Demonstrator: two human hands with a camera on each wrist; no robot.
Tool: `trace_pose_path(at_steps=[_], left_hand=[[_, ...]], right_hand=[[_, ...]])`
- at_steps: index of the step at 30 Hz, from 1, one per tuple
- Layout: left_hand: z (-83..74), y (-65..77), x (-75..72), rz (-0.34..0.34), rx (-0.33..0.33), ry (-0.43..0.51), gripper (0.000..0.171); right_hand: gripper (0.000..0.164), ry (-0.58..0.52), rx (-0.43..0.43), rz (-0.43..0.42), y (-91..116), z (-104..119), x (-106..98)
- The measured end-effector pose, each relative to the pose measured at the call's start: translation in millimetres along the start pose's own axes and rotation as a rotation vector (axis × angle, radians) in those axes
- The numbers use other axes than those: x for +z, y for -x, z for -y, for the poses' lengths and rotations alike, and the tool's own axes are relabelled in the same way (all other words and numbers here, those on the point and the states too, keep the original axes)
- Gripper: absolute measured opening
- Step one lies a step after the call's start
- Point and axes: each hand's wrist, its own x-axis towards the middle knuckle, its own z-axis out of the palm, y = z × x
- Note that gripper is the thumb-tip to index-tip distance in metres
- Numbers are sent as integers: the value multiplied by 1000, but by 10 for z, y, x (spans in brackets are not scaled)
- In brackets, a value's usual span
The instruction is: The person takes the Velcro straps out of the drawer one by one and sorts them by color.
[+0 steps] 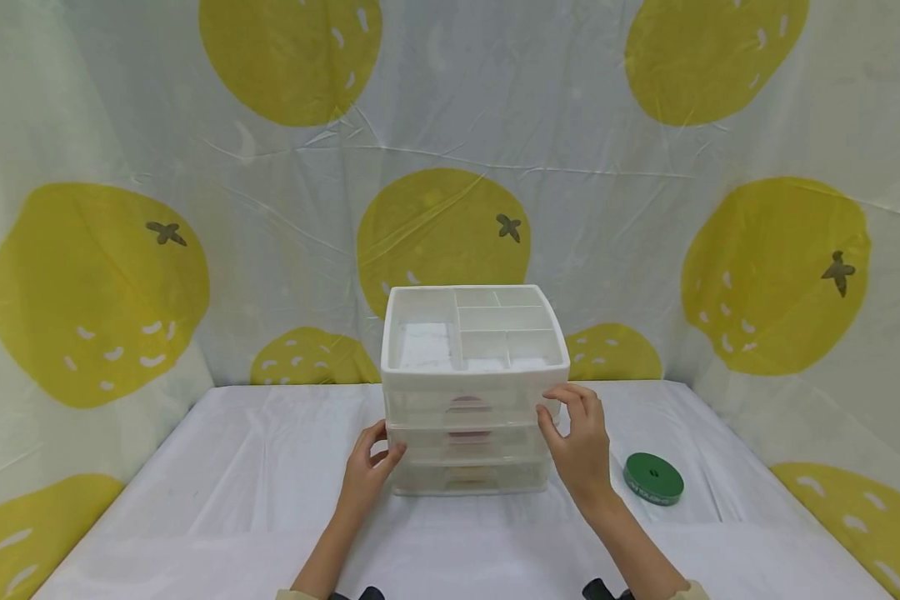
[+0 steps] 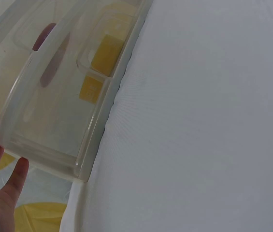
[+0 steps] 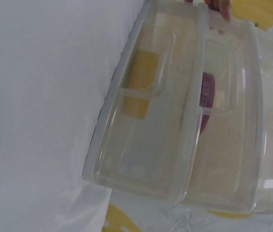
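Observation:
A white and clear plastic drawer unit (image 1: 468, 400) stands upright in the middle of the cloth-covered table, its drawers closed. My left hand (image 1: 371, 467) grips its left side, with the thumb at the front and the fingers along the side. Those fingers also show against the unit in the left wrist view. Near the upper right corner, my right hand (image 1: 581, 442) has its thumb and index finger spread apart, their tips at the top drawer. Through the clear fronts I see a purple item (image 3: 207, 99) and a yellow item (image 3: 141, 79); what they are is unclear.
A round green tape roll (image 1: 653, 478) lies on the white cloth (image 1: 270, 467), right of the right hand. The unit's top has a divided tray (image 1: 510, 321). A curtain printed with yellow fruit (image 1: 442, 229) hangs behind and at both sides.

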Motion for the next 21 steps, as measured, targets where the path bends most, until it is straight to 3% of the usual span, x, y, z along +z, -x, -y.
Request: trace_pose_path(at_steps=[3,8,12,21], left_hand=[[8,-2,2,-4,4,-2,48],[7,-2,8,-9,15,-17,47],[4,-3,8,-9,7,-12,47],[1,-1,9,9,-32,-32,50]], right_hand=[[17,-26,-50,10,38,36,21],[33,-49,-162,-15,87,82,92],[30,-39,-252,-28,124,129,149],[28,-19,-362,43,224,211,238]])
